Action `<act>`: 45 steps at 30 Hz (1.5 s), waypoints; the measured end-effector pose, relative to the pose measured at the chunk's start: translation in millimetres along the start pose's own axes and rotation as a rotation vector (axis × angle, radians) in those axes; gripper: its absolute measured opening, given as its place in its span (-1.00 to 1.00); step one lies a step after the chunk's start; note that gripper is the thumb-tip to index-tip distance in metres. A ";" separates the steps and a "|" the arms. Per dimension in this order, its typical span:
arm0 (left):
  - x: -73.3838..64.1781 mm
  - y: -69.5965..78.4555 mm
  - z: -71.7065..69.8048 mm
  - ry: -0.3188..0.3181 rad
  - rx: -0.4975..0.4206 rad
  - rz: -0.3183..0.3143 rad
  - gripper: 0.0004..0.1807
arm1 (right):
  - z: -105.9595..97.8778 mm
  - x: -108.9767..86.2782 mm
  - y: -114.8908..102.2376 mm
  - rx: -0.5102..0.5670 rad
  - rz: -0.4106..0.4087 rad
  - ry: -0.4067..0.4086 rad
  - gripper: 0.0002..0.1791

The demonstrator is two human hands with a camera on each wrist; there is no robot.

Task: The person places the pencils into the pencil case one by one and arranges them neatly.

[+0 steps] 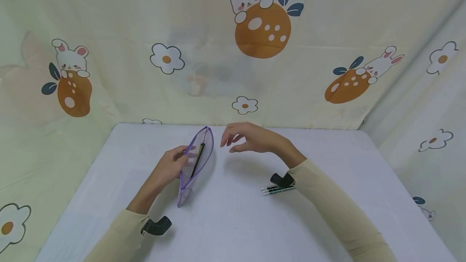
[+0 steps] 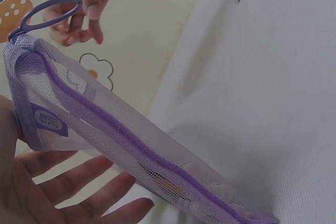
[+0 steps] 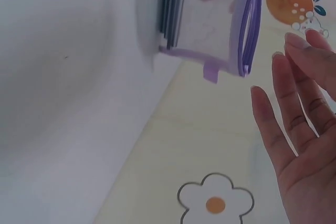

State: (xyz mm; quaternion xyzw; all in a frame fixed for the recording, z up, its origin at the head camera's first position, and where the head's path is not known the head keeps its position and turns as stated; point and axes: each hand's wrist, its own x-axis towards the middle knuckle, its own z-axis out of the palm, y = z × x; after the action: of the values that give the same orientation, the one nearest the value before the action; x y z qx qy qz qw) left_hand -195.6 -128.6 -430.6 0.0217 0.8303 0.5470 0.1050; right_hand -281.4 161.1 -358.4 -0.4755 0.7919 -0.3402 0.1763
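Note:
My left hand holds a purple-edged mesh zip pouch upright over the left middle of the table, thumb on one side and fingers on the other. Through the mesh, dark pencils show inside against one side. A zip edge and a purple loop run along the pouch's top. My right hand hovers just right of the pouch, above the table's far part. Its fingers are loosely bent, with nothing between them. A few pencils lie together on the table beneath the right forearm.
The white table ends at a hanging cloth printed with rabbits and flowers, which also closes off both sides. A black wrist mount sits on the left sleeve, and another black mount on the right one.

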 end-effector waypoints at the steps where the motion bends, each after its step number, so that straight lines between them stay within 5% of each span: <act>1: -0.1 0.1 0.0 0.000 -0.001 0.001 -0.54 | -0.8 -4.7 1.4 0.003 0.007 0.000 -0.70; 45: 0.3 -4.7 -0.5 0.000 0.032 0.030 -0.51 | 5.3 -163.3 66.4 0.036 0.395 0.010 -0.69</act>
State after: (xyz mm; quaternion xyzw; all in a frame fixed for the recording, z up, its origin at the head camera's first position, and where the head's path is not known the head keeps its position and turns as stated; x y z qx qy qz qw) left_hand -195.7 -130.9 -434.8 0.0357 0.8385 0.5351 0.0963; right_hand -240.9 322.6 -416.3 -0.3057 0.8646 -0.3153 0.2440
